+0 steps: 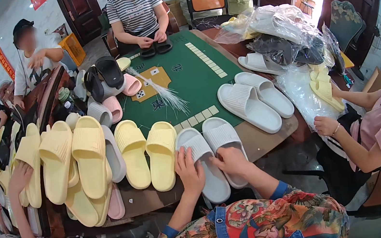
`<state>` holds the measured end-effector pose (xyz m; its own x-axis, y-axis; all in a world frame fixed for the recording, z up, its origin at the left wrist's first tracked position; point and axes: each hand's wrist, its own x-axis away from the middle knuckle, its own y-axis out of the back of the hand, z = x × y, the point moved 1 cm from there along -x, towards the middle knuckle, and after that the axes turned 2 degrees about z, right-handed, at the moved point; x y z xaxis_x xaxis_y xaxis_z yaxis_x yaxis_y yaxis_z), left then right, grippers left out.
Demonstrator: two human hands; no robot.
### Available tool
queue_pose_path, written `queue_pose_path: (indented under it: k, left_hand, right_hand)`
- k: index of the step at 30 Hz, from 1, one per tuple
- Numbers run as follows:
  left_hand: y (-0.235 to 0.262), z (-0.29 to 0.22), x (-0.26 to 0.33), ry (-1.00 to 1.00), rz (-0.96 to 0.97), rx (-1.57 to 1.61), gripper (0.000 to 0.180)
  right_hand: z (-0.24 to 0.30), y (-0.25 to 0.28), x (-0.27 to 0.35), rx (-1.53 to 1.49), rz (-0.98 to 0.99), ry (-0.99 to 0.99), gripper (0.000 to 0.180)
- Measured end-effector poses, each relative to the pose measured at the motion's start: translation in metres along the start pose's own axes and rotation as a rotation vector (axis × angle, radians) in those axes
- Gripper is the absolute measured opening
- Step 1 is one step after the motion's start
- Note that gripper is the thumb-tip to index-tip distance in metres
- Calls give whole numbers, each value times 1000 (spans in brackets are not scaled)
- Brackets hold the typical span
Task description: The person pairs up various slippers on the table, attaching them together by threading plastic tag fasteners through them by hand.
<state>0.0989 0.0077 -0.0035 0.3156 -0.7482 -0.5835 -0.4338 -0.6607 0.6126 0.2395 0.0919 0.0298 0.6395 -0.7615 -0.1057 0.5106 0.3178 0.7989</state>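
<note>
At about 6 o'clock on the tabletop, a pair of grey slippers lies side by side, toes pointing away from the person. The left hand rests flat, fingers spread, on the left grey slipper, covering its middle and heel part. The right hand lies on the heel half of the right grey slipper, fingers curled loosely over its edge; neither hand is clamped shut, both press open on the soles. The two hands are near each other but apart.

Just beside this pair, toward 9 o'clock, sits a pair of yellow slippers, and farther at 9 o'clock a heap of more yellow slippers overlaps in a pile. Toward 2 o'clock from the hands lies a pair of white slippers on the edge of the green mat. A bundle of thin white strands lies on the mat at 12 o'clock. Pink slippers and black slippers lie at 11 o'clock. Clear plastic bags are heaped at 2 o'clock.

A person in a striped shirt sits at 12 o'clock holding dark slippers. Another person's hand at 3 o'clock grips a plastic bag, and a third person's hand at 9 o'clock touches the yellow heap.
</note>
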Motion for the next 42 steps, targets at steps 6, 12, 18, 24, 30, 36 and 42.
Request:
queue_pose_path:
  k: [6,12,18,24,30,36,42]
  left_hand:
    - [21,10,-12,3,61,43,50]
    - [61,41,-46,-11,102,-435,49]
    - [69,46,-81,-156,352,-579,52]
    - [50,76,-99,-252,611,-562,60]
    - [54,68,-86,-151,586,-584,55]
    - [57,82,-65,-210,403,-700,52]
    - [66,71,-71,-202,487,-508,48]
  right_hand:
    - [-5,-3,-2,14,22,33,38]
    - [-6,-2,0,20,27,42,37]
    - [-5,-1,1,20,23,26,37]
    - [-4,-5,1,19,32,27,36]
    - [-5,1,1,-19,-28,24,36]
    - [-14,7,-4,64,-33,-36,35]
    - [-19,7,-19,21,7,-13,35]
